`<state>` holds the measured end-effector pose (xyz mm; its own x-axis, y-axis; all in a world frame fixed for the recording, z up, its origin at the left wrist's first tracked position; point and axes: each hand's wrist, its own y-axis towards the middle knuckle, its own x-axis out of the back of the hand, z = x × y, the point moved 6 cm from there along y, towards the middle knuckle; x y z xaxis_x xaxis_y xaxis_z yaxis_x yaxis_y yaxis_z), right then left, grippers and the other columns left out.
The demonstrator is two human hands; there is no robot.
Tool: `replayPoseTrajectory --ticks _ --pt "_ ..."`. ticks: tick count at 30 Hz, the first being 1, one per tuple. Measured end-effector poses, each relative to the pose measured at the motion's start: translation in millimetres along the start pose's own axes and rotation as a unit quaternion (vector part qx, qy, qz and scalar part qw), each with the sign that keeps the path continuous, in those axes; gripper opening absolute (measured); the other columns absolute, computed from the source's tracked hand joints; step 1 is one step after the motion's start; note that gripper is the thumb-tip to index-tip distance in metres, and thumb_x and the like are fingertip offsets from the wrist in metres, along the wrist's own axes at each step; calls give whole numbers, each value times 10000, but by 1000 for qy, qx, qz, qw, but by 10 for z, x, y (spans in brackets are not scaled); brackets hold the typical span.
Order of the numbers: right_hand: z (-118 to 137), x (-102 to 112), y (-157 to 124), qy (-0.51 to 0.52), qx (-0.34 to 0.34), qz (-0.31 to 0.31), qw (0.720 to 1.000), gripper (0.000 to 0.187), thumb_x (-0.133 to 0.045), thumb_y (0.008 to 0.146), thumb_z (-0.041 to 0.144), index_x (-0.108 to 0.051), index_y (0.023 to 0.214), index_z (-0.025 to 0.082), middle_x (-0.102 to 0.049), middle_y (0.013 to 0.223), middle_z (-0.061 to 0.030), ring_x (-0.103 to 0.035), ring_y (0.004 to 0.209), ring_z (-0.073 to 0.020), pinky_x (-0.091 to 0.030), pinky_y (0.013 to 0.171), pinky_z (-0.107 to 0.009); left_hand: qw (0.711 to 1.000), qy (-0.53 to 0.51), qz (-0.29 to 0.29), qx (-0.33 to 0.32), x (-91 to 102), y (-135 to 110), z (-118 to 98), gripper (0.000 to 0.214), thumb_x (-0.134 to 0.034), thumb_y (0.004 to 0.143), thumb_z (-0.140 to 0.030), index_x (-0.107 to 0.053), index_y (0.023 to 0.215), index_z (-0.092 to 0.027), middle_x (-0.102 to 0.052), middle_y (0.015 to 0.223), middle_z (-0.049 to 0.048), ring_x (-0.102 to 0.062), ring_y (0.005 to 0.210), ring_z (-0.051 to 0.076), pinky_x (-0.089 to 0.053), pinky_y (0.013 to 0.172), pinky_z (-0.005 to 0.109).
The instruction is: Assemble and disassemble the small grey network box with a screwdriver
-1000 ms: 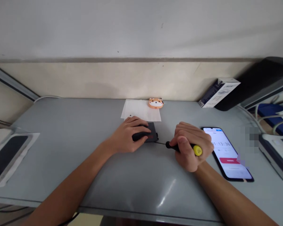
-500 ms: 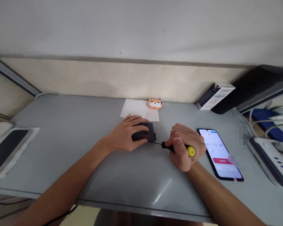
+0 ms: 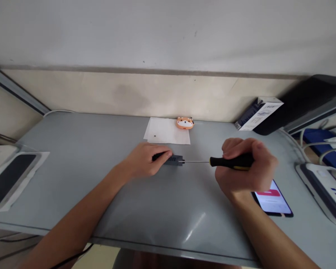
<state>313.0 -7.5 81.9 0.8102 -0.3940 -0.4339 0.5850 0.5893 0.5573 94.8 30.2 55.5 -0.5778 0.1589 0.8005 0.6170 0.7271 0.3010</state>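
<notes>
A small dark grey box-like device with a row of slots stands on its edge on the grey table. My left hand is closed around its left part and covers much of it. In my right hand, a screwdriver with a black and yellow handle lies level, its thin metal shaft pointing left. The shaft's tip meets the device's right end; whether it sits in a screw I cannot tell.
Behind the hands lie white papers with a tiny dark speck and an orange animal-faced case. A phone is partly under my right wrist. Farther right are a power strip and a box; at left, a packaged dark panel.
The device has been turned from lying flat onto its edge, showing its slotted side. My right hand has moved right and up, and the screwdriver now lines up with the device's end.
</notes>
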Motion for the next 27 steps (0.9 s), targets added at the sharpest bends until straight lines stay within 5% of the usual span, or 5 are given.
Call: replayPoseTrajectory --ticks 5,10,17,23,27 --pt "-40 -4 -3 -16 9 14 1000 407 -518 904 178 -571 502 216 -472 465 2 -373 430 -128 -246 481 -326 980 108 -133 -100 113 -21 -115 160 -605 1038 -292 -738 1011 -206 -791 793 -9 -705 628 133 -495 585 254" --pt "-68 8 22 -33 27 13 999 433 -498 939 148 -564 517 221 -457 460 2 -372 446 -142 -242 478 -335 957 148 -147 -202 74 -15 -267 84 -658 1007 -249 -718 1045 -203 -819 952 36 -764 810 171 -591 788 311" --pt "-76 -8 23 -67 3 22 998 444 -494 943 166 -549 509 248 -446 467 4 -388 453 -165 -264 474 -337 948 149 -163 -231 54 -15 -306 40 -670 990 -210 -702 1014 -201 -813 939 34 -755 813 168 -592 782 310" --pt "91 -150 165 -166 -3 155 974 422 -490 945 138 -576 539 217 -499 520 0 -445 505 -138 -315 486 -313 959 120 -154 -206 10 -8 -269 48 -649 998 -200 -696 997 -196 -811 934 29 -757 807 156 -587 786 302" --pt "162 -430 268 -218 10 278 935 244 -632 992 352 -571 786 236 -533 663 23 -459 570 -125 -377 498 -290 959 126 -150 -206 9 -10 -280 52 -642 994 -192 -692 995 -205 -820 954 23 -765 806 159 -585 773 307"
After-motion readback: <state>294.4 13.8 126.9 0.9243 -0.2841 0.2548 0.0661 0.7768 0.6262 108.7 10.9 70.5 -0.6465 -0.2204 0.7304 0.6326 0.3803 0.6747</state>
